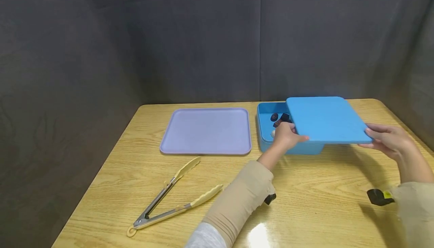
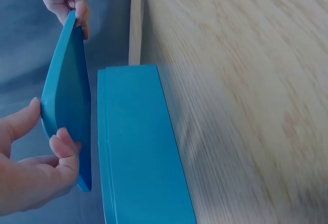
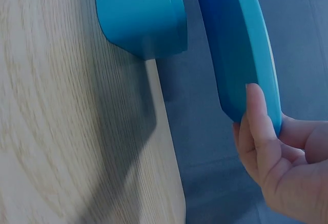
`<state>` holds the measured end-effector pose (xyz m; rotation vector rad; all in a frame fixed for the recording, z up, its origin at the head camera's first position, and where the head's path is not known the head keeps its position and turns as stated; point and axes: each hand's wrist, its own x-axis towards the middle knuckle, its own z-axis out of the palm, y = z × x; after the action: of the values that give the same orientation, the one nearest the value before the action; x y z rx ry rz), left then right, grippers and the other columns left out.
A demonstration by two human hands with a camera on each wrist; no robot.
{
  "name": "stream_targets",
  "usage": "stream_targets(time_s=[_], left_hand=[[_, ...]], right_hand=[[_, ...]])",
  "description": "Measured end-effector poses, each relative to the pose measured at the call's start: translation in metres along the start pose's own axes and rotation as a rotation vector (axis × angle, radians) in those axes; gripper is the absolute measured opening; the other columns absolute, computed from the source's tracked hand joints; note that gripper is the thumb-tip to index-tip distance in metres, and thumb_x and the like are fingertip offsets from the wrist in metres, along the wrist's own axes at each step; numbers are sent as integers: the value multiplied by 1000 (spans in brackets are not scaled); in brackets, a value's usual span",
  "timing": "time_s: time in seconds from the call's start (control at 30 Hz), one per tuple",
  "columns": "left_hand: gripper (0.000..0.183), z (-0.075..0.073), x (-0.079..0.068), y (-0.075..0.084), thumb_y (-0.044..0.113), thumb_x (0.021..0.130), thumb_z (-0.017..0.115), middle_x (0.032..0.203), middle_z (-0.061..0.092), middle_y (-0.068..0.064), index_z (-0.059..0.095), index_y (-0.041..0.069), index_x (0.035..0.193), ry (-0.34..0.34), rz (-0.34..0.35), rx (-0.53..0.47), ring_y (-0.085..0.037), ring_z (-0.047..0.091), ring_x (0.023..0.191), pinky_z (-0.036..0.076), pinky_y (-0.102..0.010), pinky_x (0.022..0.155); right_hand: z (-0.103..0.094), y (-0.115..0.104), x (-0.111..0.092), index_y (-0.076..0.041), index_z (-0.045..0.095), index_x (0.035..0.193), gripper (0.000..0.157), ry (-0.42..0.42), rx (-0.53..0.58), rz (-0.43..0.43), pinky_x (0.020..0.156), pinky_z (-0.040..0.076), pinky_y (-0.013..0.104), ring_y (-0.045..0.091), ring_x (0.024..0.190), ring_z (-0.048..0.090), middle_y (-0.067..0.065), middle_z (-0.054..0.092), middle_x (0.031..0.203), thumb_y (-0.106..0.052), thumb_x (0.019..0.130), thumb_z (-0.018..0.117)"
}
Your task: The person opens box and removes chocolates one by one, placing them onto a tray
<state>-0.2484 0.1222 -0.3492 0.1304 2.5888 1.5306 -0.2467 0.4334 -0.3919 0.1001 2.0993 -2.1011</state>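
A flat blue lid [image 1: 327, 118] is raised over the right part of a blue box [image 1: 306, 149], and both hands hold it. My left hand [image 1: 286, 137] pinches its near left corner between thumb and fingers. At the right edge my right hand [image 1: 395, 140] grips it, thumb on one face and fingers on the other. The left wrist view shows a gap between the lid [image 2: 66, 80] and the box [image 2: 136, 137]. Inside the box's uncovered left part lie several dark pieces [image 1: 274, 117] and a whitish one [image 1: 273, 133]; the lid and left hand hide the rest.
Left of the box lies a shallow lilac tray [image 1: 207, 131] on the wooden table [image 1: 305, 210]. Spread tongs [image 1: 159, 201] with cream tips rest in front of it, near the left forearm. A dark cloth [image 1: 203, 41] hangs behind the table and at its sides.
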Motion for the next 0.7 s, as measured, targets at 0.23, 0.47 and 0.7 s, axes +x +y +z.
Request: stream_targets(time_s=[0.23, 0.47, 0.7], left_hand=[[27, 7, -3, 6, 17, 71, 77, 69, 44, 3, 63, 3, 89, -31, 32, -36, -10, 38, 57, 33, -23, 53], [32, 19, -5, 8, 19, 71, 76, 98, 59, 3, 66, 9, 100, -41, 59, -16, -9, 53, 94, 44, -22, 68], [29, 26, -12, 12, 18, 73, 74, 88, 60, 2, 66, 7, 99, -71, 80, -58, -9, 55, 80, 43, -21, 61]], right_hand=[[-60, 46, 30, -30, 64, 100, 22, 134, 58, -46, 68, 50, 37, 18, 59, 58, -6, 54, 91, -17, 83, 64], [-75, 51, 22, -24, 68, 94, 18, 163, 193, -27, 65, 50, 40, 21, 68, 63, -6, 61, 84, -14, 79, 67], [-85, 54, 11, -23, 70, 89, 18, 169, 240, -33, 63, 50, 40, 19, 69, 64, -6, 62, 81, -9, 81, 65]])
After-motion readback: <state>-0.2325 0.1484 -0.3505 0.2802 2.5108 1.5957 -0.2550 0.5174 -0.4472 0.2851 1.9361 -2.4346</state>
